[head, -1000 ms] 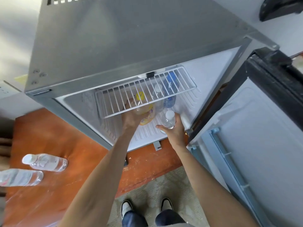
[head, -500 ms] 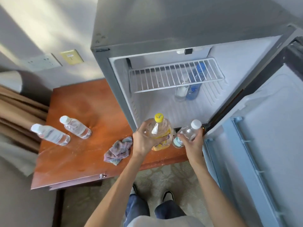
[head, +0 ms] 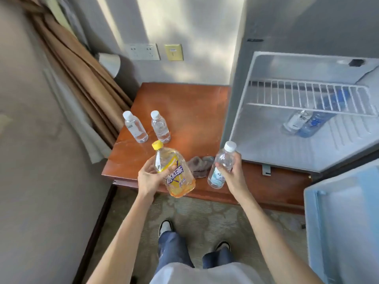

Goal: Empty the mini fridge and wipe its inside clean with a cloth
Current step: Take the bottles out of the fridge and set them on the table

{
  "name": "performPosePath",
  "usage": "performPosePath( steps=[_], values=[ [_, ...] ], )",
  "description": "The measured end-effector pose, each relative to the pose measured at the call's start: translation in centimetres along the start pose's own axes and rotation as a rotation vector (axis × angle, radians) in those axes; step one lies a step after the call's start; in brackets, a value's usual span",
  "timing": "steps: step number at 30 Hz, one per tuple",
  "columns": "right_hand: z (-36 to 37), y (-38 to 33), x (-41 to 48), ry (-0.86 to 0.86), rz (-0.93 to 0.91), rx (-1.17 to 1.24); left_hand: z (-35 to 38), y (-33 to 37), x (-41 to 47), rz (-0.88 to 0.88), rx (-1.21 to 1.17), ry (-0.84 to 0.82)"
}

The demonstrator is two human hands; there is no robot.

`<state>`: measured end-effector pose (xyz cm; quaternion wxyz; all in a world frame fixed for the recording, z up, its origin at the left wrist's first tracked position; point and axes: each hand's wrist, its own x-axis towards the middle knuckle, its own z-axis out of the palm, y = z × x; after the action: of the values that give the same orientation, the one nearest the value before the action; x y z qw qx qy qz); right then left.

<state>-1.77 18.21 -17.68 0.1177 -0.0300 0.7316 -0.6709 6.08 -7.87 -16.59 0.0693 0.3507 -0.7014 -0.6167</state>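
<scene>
- Twice gripping: left hand (head: 149, 177) round tea bottle (head: 176, 173) (yellow cap), right hand (head: 233, 173) round water bottle (head: 222, 162).
- Since lifted out of mini fridge (head: 266, 144), above tabletop's (head: 184, 111) front edge.

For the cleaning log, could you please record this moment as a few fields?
left hand: holds yellow-capped tea bottle
right hand: holds small water bottle
table: two upright water bottles, grey cloth
fridge: door open, clear bottle and blue bottle below wire shelf
status: emptying unfinished
</scene>
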Motion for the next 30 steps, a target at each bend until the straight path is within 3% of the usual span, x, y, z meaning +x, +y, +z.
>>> performPosePath(
  steps=[5, 11, 19, 30],
  values=[
    [7.2, -0.8, 3.2, -0.145, -0.01, -0.063, -6.5, 0.6, 4.1, 0.006, 0.018, 0.089],
    [16.0, -2.0, 7.2, -0.151, -0.008, -0.092, -12.2, 0.8, 10.1, 0.052, 0.095, 0.105],
    [22.9, -1.1, 9.6, -0.083, -0.024, -0.176, -15.7, -0.2, 15.7, 0.089, 0.092, -0.015],
    [25.0, 0.4, 9.7, -0.023, -0.014, -0.231, -16.6, -0.2, 18.3, 0.236, 0.15, -0.208]
  ],
)
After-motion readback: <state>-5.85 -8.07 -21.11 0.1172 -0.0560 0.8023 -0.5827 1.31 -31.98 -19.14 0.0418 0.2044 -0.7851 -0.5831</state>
